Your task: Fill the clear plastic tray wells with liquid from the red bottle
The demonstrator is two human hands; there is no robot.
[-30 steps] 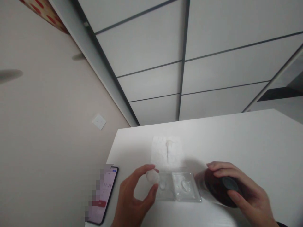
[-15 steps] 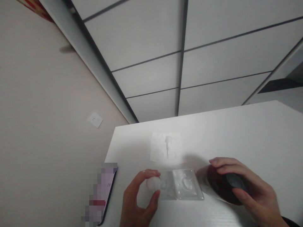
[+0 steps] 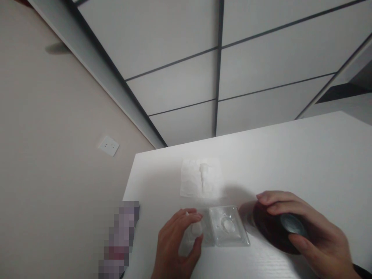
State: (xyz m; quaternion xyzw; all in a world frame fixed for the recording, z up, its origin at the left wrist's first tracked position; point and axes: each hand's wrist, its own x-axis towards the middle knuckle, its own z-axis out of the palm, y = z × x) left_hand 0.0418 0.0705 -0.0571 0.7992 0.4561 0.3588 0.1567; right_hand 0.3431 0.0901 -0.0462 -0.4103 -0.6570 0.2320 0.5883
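Left hand (image 3: pixel 177 244) at 6 o'clock of white table (image 3: pixel 290 155), thumb and fingers pinched on small white pad (image 3: pixel 197 229), pressing it at left end of clear plastic tray (image 3: pixel 228 231). Right hand (image 3: pixel 308 236) at 4 o'clock, wrapped round dark bottle (image 3: pixel 276 232) lying tilted, just beside tray's right edge. White tissue (image 3: pixel 199 182) at 12 o'clock of tray, apart. Phone (image 3: pixel 119 240) at 9 o'clock of left hand, near table edge.

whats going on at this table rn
A person sits at a white table. Their left hand pinches a small white wad over the left well of a clear plastic two-well tray. Their right hand grips a dark round bottle with a black cap, tipped on its side. A white tissue lies behind the tray, and a phone sits at the left edge.
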